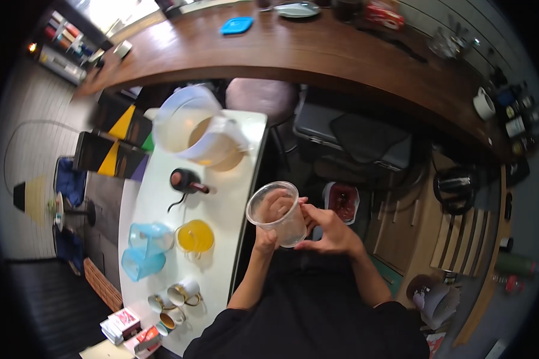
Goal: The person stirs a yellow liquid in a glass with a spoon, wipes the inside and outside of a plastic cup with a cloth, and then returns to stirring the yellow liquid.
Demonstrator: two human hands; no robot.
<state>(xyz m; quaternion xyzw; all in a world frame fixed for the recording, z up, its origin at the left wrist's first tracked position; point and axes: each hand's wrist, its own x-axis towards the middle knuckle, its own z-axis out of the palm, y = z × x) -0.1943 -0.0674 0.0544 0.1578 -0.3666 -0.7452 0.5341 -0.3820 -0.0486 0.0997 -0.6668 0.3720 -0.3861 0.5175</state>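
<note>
A clear plastic cup (288, 229) with a wide round rim is held tilted in front of my body, and nothing shows inside it. My left hand (266, 238) grips it from the left, its fingers seen through the clear wall. On the other side, my right hand (331, 233) has its fingers and thumb around the lower part of the cup. To the left, the white table (221, 257) bears a glass jug of yellow liquid (195, 236), two light blue plastic containers (142, 264), a small dark kettle with a thin spout (187, 180) and a large translucent pitcher (176, 119).
Several mugs (184, 292) stand at the table's near end, beside small boxes (124, 323). A wooden counter (191, 48) crosses ahead with a blue lid (237, 25) on it. A stool (262, 99) and a grey case (353, 128) sit below. On the right is a black electric kettle (455, 188).
</note>
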